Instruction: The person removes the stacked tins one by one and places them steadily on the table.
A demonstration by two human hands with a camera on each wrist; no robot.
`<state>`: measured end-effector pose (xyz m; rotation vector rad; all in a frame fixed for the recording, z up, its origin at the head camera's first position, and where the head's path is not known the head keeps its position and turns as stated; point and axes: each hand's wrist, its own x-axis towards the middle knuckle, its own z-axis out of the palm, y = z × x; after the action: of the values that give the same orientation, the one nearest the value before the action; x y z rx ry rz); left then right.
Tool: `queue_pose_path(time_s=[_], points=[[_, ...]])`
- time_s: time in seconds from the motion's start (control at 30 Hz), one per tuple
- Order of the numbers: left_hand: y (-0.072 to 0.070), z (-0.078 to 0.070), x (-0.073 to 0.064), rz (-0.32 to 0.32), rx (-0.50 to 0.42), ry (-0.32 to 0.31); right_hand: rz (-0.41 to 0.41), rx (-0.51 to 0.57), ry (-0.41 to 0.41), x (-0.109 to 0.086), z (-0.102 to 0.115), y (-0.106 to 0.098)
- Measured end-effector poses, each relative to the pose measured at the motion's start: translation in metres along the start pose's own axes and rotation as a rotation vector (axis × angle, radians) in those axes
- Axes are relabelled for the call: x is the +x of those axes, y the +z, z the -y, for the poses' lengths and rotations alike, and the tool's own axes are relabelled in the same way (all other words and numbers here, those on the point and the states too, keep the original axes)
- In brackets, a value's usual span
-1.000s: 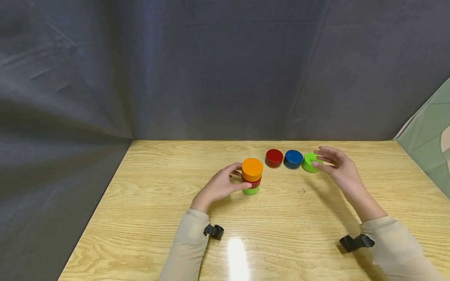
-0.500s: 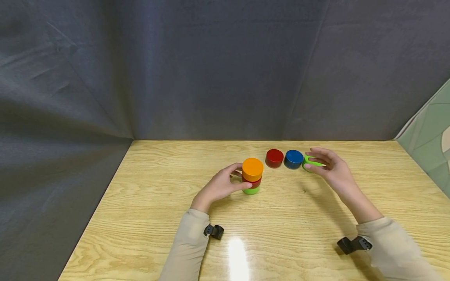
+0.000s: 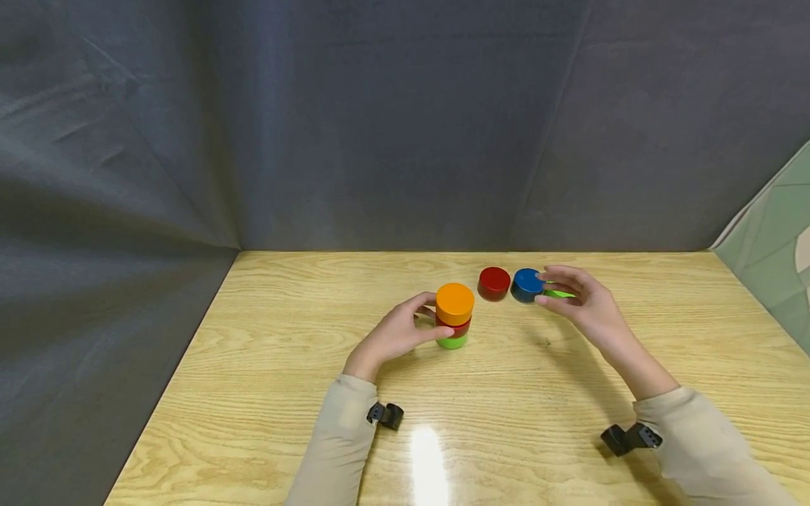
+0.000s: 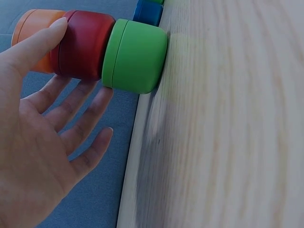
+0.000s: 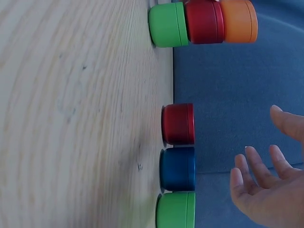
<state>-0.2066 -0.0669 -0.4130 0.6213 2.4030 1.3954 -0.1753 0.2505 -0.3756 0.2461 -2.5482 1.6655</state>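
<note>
Three small round lidded tins stand stacked: green (image 3: pixel 452 343) at the bottom, red (image 4: pixel 90 45) in the middle, orange (image 3: pixel 454 303) on top. My left hand (image 3: pixel 394 334) holds the stack from the left, its thumb on the red tin near the orange one, its fingers behind. To the right, a second red tin (image 3: pixel 493 284), a blue tin (image 3: pixel 526 285) and a second green tin (image 5: pixel 175 210) sit in a row. My right hand (image 3: pixel 590 303) hovers above the row's right end with fingers apart, holding nothing. It partly hides that green tin in the head view.
Pale wood tabletop (image 3: pixel 266 393) lies under everything. A dark grey cloth (image 3: pixel 392 126) rises behind the table's back edge and along the left. A patterned green fabric (image 3: pixel 775 239) shows at the far right.
My right hand has moved left, from beside the green tin to over it and up to the blue tin's edge. My left hand and the stack have stayed put.
</note>
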Motion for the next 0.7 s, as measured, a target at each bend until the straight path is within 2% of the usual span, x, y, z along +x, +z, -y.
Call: queue_pose_path(time_s=[0.27,0.7], points=[[0.000,0.001,0.001,0.003,0.008,0.008,0.025,0.043,-0.044,0.003,0.006,0.012],[0.001,0.002,0.001,-0.001,0.007,0.002,0.056,0.090,-0.069,0.006,0.018,0.037]])
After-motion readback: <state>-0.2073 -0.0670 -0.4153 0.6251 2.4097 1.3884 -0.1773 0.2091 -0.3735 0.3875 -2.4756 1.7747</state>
